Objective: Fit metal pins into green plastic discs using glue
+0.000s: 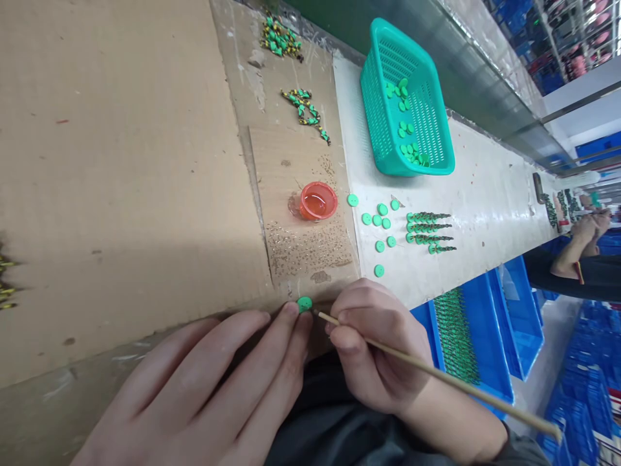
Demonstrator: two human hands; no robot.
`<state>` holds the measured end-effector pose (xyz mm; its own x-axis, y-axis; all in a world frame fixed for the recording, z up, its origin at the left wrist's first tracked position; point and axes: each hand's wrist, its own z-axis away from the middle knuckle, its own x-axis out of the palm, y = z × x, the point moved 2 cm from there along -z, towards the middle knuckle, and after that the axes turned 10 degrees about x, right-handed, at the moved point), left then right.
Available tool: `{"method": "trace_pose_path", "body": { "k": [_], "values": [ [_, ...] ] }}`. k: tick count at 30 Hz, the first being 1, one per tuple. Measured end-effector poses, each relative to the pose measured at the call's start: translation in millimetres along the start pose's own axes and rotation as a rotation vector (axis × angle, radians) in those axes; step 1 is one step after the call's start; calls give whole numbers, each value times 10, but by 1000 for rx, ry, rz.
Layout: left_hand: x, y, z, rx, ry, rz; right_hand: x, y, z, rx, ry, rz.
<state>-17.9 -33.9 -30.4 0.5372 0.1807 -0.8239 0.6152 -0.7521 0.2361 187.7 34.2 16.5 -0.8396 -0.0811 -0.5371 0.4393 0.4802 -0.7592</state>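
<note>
My left hand [228, 382] is closed on a small green disc [305, 304], pinched at its fingertips by the table's near edge. In my right hand [383, 349] is a long thin wooden stick [436, 372], gripped like a pen, its tip just right of the disc. Beyond them a red cup [318, 200] of liquid stands on cardboard, with many tiny bits [310, 249] scattered around it. Several loose green discs [377, 221] lie on the white surface. Rows of green discs with dark twisted pieces [429, 226] stand to their right.
A teal basket [407, 103] holding green discs stands at the back. Small green, yellow and black pieces [281, 39] lie at the top and farther down [308, 115]. Blue bins [478, 330] are at the right, below the table edge. Another person's hands [589, 226] work at far right.
</note>
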Motion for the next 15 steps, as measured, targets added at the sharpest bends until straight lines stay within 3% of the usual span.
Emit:
{"method": "trace_pose_path", "body": {
  "k": [15],
  "values": [
    [3,-3,-25,-7,29,6,23,63,24,18,47,-96]
  ]
}}
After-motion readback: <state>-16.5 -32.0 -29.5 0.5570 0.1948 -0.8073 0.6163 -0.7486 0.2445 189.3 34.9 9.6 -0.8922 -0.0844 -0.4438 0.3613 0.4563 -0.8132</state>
